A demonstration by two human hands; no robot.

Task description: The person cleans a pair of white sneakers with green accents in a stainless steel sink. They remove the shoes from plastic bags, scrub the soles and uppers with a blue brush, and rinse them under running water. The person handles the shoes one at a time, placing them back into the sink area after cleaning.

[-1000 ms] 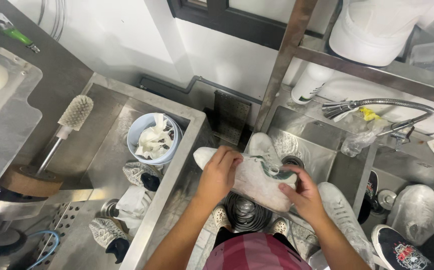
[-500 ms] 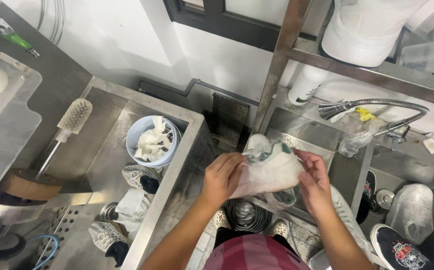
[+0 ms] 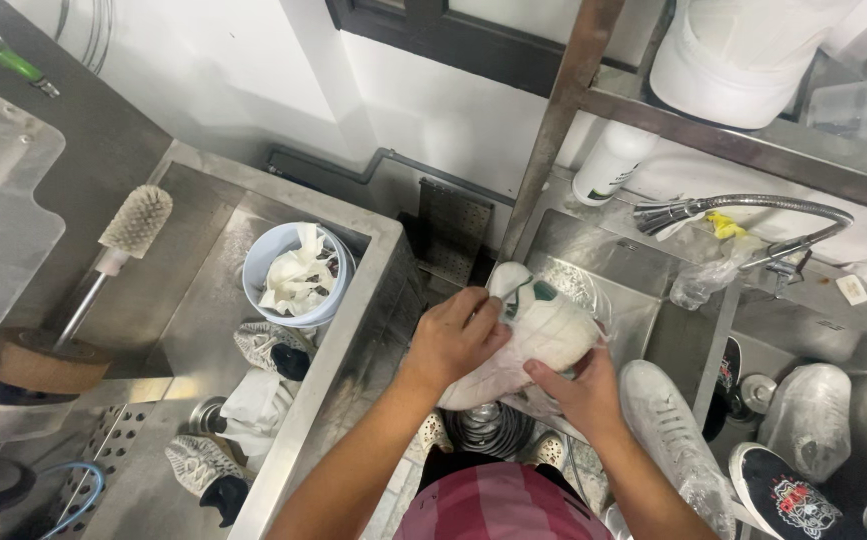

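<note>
Both hands clamped on one white sneaker (image 3: 543, 335) w/ green heel trim, wrapped in thin clear plastic film. Sneaker is held in the air at scene centre, over the near-left corner of the right-hand steel sink (image 3: 643, 320), heel end pointing far. Left hand (image 3: 456, 340) grips the shoe's left side from above, fingers curled over the upper. Right hand (image 3: 578, 395) supports it from below/near side, thumb pressed on the film. Hands close together, sneaker between them.

Surroundings: another white sneaker (image 3: 665, 425) lies just right of the right hand, on the sink's near edge. Further right, a black sneaker w/ printed insole (image 3: 778, 490) and a plastic-wrapped item (image 3: 803, 420), contents unclear. Flexible spray tap (image 3: 743, 210) reaches over the sink from far right; white bottle (image 3: 608, 165) stands far behind it.

Left-hand steel basin (image 3: 203, 270): pale blue bucket (image 3: 298, 275) holding crumpled white rags, two grey knit sneakers (image 3: 273, 348) (image 3: 203, 470), white cloth between them. Long-handled bristle brush (image 3: 133, 225) lies at far left. Steel rack upright (image 3: 553, 130) rises between the two basins. Person's plaid garment (image 3: 498, 505) visible at the near edge.
</note>
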